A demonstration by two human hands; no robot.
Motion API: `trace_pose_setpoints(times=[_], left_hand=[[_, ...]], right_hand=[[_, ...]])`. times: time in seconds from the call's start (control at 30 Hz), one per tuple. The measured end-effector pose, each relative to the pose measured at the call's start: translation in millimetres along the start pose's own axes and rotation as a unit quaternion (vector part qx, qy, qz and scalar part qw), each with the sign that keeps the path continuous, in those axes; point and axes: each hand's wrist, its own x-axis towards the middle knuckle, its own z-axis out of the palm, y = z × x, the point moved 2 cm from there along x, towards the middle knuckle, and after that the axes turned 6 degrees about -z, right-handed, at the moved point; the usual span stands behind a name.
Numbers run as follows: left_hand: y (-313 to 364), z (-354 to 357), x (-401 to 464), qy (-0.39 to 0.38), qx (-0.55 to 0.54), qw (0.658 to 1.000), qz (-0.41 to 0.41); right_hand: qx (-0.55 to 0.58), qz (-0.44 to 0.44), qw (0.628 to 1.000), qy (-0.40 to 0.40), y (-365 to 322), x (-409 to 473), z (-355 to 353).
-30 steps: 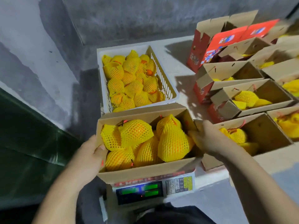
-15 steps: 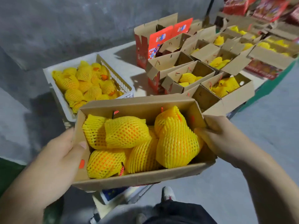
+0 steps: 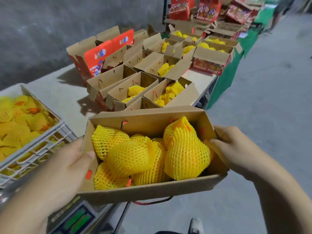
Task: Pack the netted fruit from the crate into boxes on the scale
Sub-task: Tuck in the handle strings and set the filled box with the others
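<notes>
A cardboard box (image 3: 152,188) filled with netted fruit (image 3: 184,149) is held in the air by both hands, clear of the scale (image 3: 76,218), whose green display is seen below and to the left. The box's left end is gripped by the left hand (image 3: 67,166), with the thumb hooked over the rim inside. The right end is gripped by the right hand (image 3: 236,149), its thumb pressed inside against the fruit. More netted fruit is held in the white crate (image 3: 37,149) at the left. Open boxes (image 3: 135,88), some partly filled, are lined up on the table (image 3: 64,97) behind.
</notes>
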Motion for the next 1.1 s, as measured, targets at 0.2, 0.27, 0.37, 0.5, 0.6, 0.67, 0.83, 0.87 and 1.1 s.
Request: trace_pose_setpoints(times=[0.2, 0.27, 0.37, 0.5, 0.6, 0.67, 0.83, 0.87, 1.1], left_hand=[[97, 101, 61, -0.015, 0.015, 0.999, 0.034], [126, 132, 82, -0.023, -0.008, 0.999, 0.032], [165, 173, 114, -0.039, -0.026, 0.998, 0.038], [210, 213, 162, -0.051, -0.028, 0.997, 0.046], [234, 235, 210, -0.065, -0.031, 0.997, 0.037], [251, 248, 250, -0.074, -0.046, 0.996, 0.035], [310, 285, 377, -0.109, -0.055, 0.992, 0.037], [320, 293, 393, -0.117, -0.044, 0.991, 0.042], [395, 339, 523, -0.140, -0.018, 0.989, 0.055]], right_hand=[[0.001, 0.021, 0.999, 0.032, 82, 41, -108], [0.002, 0.017, 0.999, 0.044, 105, 58, -142], [0.005, 0.021, 0.999, 0.048, 137, 89, -186], [0.019, 0.030, 0.998, 0.049, 178, 144, -226], [0.021, 0.035, 0.998, 0.042, 197, 196, -245], [0.022, 0.036, 0.998, 0.042, 209, 233, -254], [0.034, 0.077, 0.995, 0.059, 237, 321, -289], [0.040, 0.086, 0.993, 0.066, 241, 332, -297], [0.050, 0.122, 0.985, 0.115, 270, 446, -362]])
